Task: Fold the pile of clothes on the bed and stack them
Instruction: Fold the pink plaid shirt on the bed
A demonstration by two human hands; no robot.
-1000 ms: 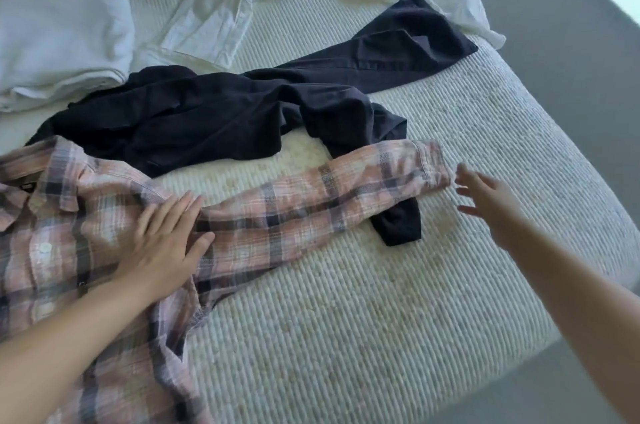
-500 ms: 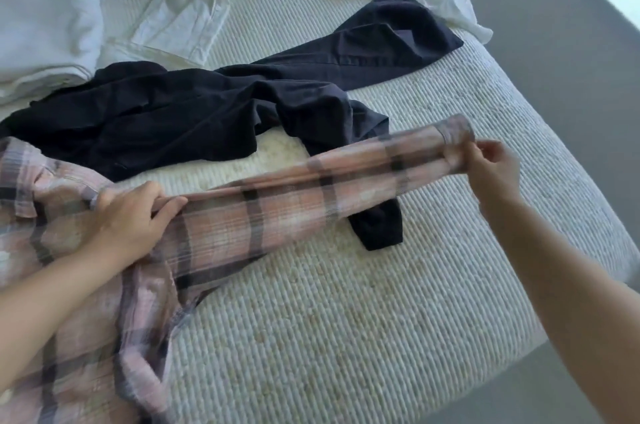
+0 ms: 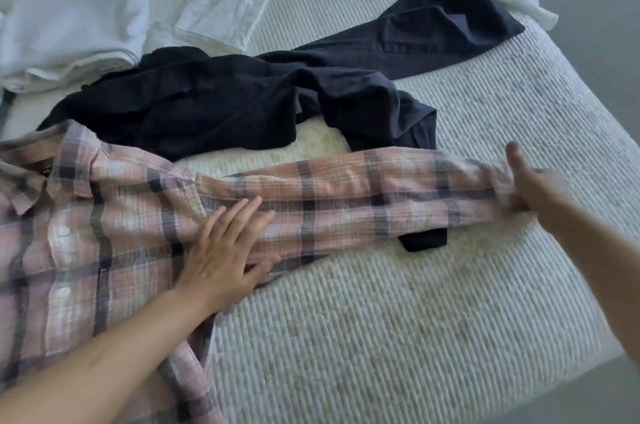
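**Sleeve stretched flat for folding**

On the ribbed cream bed (image 3: pixel 363 337), I see my left hand (image 3: pixel 221 257) spread flat on the plaid shirt (image 3: pixel 104 233), seemingly pinning its shoulder. The sleeve (image 3: pixel 346 198) runs rightward to my right hand (image 3: pixel 533 188), which pinches the cuff taut. Beyond both hands lie a dark garment (image 3: pixel 242 101) and white clothes (image 3: pixel 69 18).

Pink plaid shirt (image 3: pixel 114 236) is laid on the bed (image 3: pixel 381 337) — pressed flat by the left hand (image 3: pixel 221 257); its sleeve cuff is gripped by the right hand (image 3: pixel 530 188).
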